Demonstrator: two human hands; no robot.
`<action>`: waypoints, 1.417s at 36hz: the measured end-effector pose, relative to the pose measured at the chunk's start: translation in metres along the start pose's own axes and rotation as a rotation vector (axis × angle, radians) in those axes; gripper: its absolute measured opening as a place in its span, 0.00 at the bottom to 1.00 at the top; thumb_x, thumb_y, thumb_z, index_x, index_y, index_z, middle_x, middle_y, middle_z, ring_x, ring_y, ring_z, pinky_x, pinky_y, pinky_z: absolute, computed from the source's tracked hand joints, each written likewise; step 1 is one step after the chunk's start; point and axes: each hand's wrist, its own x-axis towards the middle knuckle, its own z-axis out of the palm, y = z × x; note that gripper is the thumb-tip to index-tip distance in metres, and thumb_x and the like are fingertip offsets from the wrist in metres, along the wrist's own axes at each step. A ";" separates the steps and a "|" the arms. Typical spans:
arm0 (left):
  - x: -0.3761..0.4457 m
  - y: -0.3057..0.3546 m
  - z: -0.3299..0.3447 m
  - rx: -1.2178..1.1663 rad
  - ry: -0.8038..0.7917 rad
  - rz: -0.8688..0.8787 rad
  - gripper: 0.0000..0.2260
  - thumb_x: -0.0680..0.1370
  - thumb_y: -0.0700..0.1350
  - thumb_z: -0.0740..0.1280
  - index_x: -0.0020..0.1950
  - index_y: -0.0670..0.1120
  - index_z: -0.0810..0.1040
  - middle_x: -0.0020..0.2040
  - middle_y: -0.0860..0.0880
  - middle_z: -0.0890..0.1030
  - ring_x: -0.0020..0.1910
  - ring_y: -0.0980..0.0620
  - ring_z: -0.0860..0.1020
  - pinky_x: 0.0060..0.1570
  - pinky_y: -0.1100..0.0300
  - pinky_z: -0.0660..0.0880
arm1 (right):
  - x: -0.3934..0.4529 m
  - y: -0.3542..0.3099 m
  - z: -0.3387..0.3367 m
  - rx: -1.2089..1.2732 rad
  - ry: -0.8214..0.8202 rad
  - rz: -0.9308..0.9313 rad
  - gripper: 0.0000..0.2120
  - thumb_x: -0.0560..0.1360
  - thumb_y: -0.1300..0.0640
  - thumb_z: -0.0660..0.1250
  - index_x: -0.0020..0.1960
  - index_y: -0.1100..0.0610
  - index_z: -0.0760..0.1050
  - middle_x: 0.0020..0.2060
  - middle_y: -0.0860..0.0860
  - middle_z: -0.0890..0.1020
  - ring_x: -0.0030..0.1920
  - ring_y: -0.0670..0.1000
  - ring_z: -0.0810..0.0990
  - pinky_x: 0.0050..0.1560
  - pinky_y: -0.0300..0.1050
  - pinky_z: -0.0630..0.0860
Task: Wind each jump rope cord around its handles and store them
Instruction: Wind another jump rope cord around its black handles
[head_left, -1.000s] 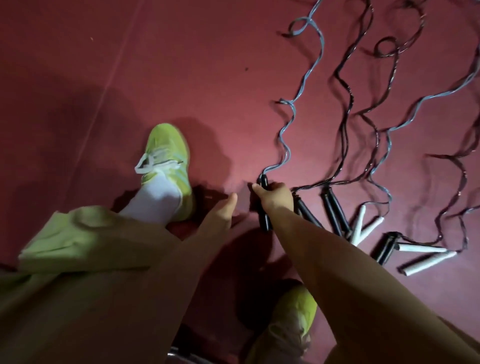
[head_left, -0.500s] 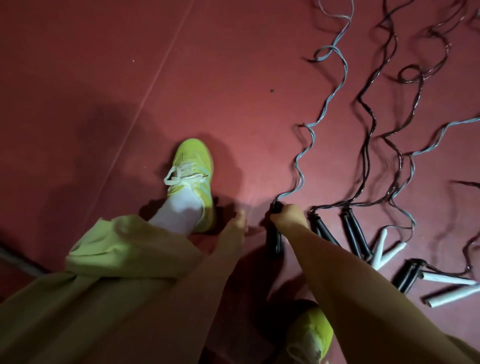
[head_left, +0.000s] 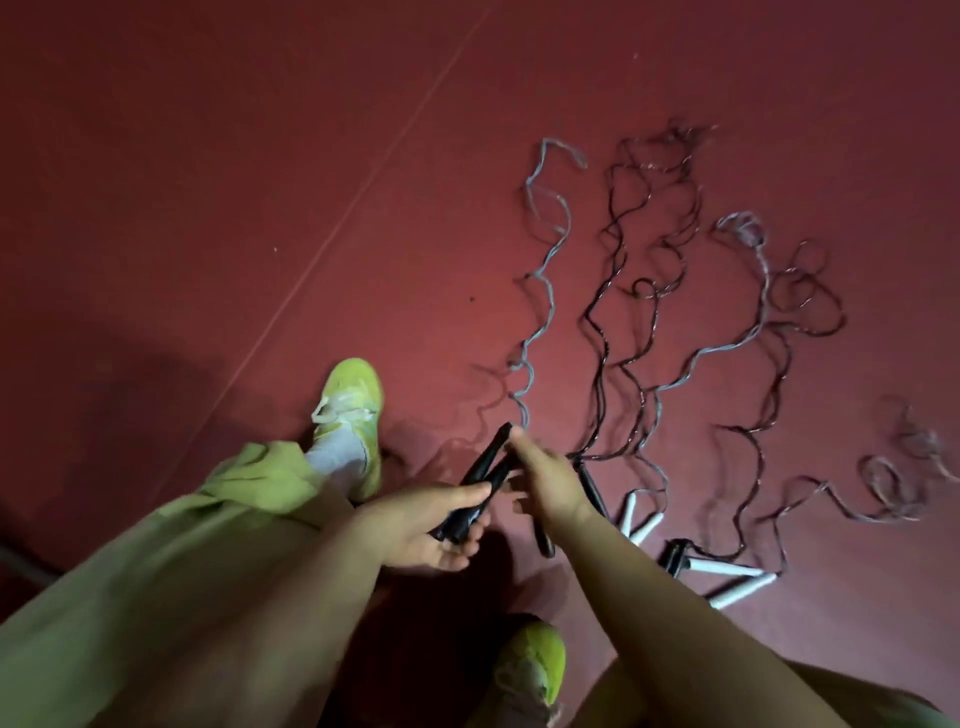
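**Coach:** Head view shows the left hand (head_left: 415, 525) wrapped around a pair of black handles (head_left: 480, 480), held side by side and lifted off the red floor (head_left: 208, 208). The right hand (head_left: 545, 483) sits just beside them, fingertips at the top end where the grey cord (head_left: 540, 291) leaves; whether it pinches the cord cannot be told.

**Trainee:** So where should the person start winding?

**Coach:** Probably right at that top end. The person should keep both handles squeezed parallel, then lay snug turns down them, drawing the cord in steadily so it doesn't drag the other ropes (head_left: 644, 332) lying beyond the handles.

**Trainee:** And the white handles (head_left: 727, 577)?

**Coach:** Those lie right of the black pair, not yet wound.
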 end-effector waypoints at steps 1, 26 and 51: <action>-0.015 0.007 0.007 0.013 -0.017 0.028 0.16 0.80 0.54 0.59 0.39 0.45 0.74 0.26 0.52 0.75 0.25 0.56 0.75 0.32 0.63 0.74 | -0.009 -0.011 -0.005 -0.011 0.066 -0.043 0.23 0.77 0.38 0.60 0.57 0.57 0.75 0.45 0.51 0.80 0.38 0.50 0.77 0.35 0.43 0.71; -0.181 0.010 0.099 0.008 -0.182 0.267 0.06 0.71 0.45 0.65 0.44 0.44 0.73 0.30 0.50 0.73 0.25 0.54 0.73 0.26 0.62 0.75 | -0.189 -0.095 -0.025 -0.701 -0.122 -0.470 0.36 0.80 0.36 0.42 0.37 0.60 0.75 0.37 0.56 0.80 0.40 0.54 0.76 0.48 0.48 0.71; -0.173 0.059 0.036 -0.316 -0.422 0.634 0.18 0.55 0.47 0.84 0.38 0.44 0.83 0.27 0.52 0.70 0.22 0.58 0.68 0.22 0.65 0.68 | -0.165 -0.134 -0.004 -0.702 -0.298 -0.572 0.33 0.73 0.31 0.38 0.36 0.51 0.73 0.32 0.46 0.75 0.35 0.48 0.72 0.45 0.47 0.69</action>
